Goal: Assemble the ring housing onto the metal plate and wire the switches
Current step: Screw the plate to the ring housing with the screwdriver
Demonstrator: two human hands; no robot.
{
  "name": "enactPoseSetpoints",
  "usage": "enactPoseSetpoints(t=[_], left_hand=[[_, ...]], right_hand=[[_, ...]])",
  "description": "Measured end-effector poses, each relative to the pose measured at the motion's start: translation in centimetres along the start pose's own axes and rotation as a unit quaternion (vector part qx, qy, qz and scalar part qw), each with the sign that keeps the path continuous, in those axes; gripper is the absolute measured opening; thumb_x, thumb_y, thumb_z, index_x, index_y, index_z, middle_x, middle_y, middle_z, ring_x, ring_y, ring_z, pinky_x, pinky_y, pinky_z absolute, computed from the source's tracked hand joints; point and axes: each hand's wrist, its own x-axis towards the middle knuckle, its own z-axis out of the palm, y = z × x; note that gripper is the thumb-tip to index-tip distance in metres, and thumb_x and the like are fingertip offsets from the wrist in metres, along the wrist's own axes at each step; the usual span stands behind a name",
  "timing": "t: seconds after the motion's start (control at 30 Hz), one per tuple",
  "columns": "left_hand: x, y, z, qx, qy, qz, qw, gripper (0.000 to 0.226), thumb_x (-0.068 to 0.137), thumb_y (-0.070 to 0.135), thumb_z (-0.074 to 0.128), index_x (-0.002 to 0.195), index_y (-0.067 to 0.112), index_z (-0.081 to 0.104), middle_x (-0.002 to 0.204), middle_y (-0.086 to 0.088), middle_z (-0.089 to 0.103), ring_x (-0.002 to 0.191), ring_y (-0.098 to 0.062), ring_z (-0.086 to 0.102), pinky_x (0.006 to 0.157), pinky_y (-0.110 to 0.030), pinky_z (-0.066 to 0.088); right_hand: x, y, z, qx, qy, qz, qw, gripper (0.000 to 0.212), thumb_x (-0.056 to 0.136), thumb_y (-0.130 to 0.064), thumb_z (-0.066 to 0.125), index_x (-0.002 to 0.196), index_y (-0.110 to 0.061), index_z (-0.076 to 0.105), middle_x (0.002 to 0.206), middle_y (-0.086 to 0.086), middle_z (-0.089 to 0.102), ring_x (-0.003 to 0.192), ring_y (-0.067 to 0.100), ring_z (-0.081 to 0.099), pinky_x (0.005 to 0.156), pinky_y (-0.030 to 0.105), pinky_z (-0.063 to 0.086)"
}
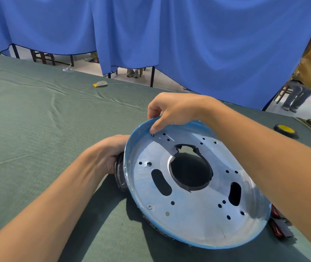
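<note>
Where the green cloth-covered worktop (37, 138) meets the near edge, one round metal plate (188, 220) stands tilted, blue-rimmed, its lower edge on the cloth and its hollow face turned toward the camera. Plate face: one large round centre hole, two long slots, many small holes, one screw (149, 206) seated low on the left.

Ring housing (120, 176): dark, set against the plate's back at the left side, also showing through the centre hole.

Left hand (109, 152): behind the plate's left edge, grip closed, fingers curled round the housing.

Right hand (171, 110): at the plate's upper rim, grip closed to a pinch, thumb inside the rim and fingers curled over the outside, on a small dark part (152, 135) just under the thumb tip; its kind cannot be told.

Other items: two black tape rolls with yellow centres (285, 130) at the far right of the worktop; red-handled tools (277, 226) partly under the plate's right edge; a small yellow-and-white scrap (100, 84) far back; a blue curtain (188, 35) behind.
</note>
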Motion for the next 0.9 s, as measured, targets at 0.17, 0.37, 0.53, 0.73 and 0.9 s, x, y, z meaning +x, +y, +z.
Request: enactPoseSetpoints(t=[0.17,0.37,0.53,0.73,0.9], left_hand=[[-0.4,0.0,-0.1,-0.059,-0.026,-0.03,0.997,0.031,0.094,-0.001,0.051,0.064,-0.002,0.058,0.045,-0.011,0.057,0.032,-0.02,0.053,0.035,-0.02,0.044],[-0.1,-0.1,0.1,-0.076,-0.024,-0.04,0.996,0.022,0.095,0.002,0.052,0.073,-0.001,0.055,0.049,-0.011,0.058,0.034,-0.019,0.054,0.036,-0.021,0.045],[-0.1,-0.2,0.0,-0.076,-0.02,-0.041,0.996,0.029,0.095,0.001,0.05,0.067,0.002,0.053,0.045,-0.008,0.056,0.032,-0.018,0.052,0.035,-0.019,0.042],[0.1,-0.3,-0.1,-0.08,-0.019,-0.032,0.996,0.026,0.095,0.002,0.051,0.069,-0.001,0.056,0.048,-0.011,0.058,0.034,-0.02,0.054,0.035,-0.021,0.044],[0.4,-0.5,-0.1,-0.094,-0.019,-0.029,0.995,0.025,0.095,0.002,0.052,0.069,0.0,0.054,0.047,-0.009,0.057,0.033,-0.018,0.053,0.035,-0.02,0.043]], right_hand=[[-0.5,-0.1,1.2,-0.009,0.107,-0.024,0.994,0.026,0.077,-0.034,0.079,0.094,-0.026,0.061,0.092,-0.013,0.055,0.081,0.003,0.051,0.065,0.019,0.041],[-1.0,-0.7,2.7,-0.094,0.091,0.0,0.991,0.023,0.079,-0.035,0.074,0.064,-0.023,0.062,0.072,-0.001,0.063,0.074,0.02,0.061,0.056,0.029,0.046],[-0.8,-0.8,3.4,-0.063,0.102,0.01,0.993,0.027,0.082,-0.025,0.074,0.061,-0.025,0.058,0.075,0.001,0.063,0.076,0.023,0.061,0.058,0.028,0.044],[-1.4,-1.2,1.6,-0.047,0.113,0.007,0.992,0.016,0.078,-0.028,0.079,0.067,-0.022,0.068,0.064,-0.007,0.064,0.062,0.007,0.059,0.046,0.019,0.035],[-0.9,-1.1,2.5,-0.016,0.064,0.035,0.997,0.025,0.077,-0.023,0.078,0.057,-0.023,0.064,0.055,-0.006,0.064,0.057,0.005,0.057,0.046,0.017,0.037]])
